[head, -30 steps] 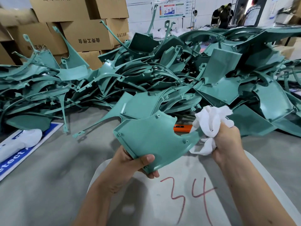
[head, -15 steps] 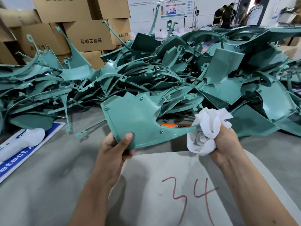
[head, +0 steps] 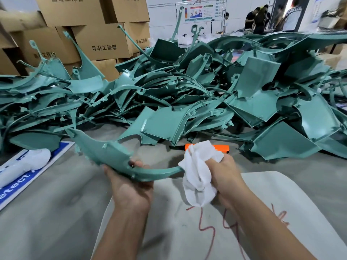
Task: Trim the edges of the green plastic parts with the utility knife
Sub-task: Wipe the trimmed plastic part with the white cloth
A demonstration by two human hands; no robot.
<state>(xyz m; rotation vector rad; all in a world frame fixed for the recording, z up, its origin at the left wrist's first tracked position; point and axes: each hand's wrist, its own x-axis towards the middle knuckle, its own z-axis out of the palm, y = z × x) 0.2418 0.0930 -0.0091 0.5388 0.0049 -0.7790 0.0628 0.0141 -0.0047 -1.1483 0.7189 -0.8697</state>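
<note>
My left hand (head: 129, 184) grips a curved green plastic part (head: 110, 156) from below, tilted almost edge-on, its thin arm reaching right. My right hand (head: 223, 175) holds a bunched white cloth (head: 199, 173) against the tip of that arm. An orange utility knife (head: 223, 148) lies on the grey floor just behind the cloth, partly hidden by it. A large heap of green plastic parts (head: 187, 102) fills the middle of the view.
A grey-white board (head: 169, 231) with red handwriting lies under my forearms. A blue and white sign (head: 11, 186) with a white bundle (head: 33, 162) on it lies at the left. Cardboard boxes (head: 101, 40) stand behind the heap. People stand far back right.
My left hand has turned the green part from face-on to nearly flat and swung it left. The cloth in my right hand stays at the part's right tip.
</note>
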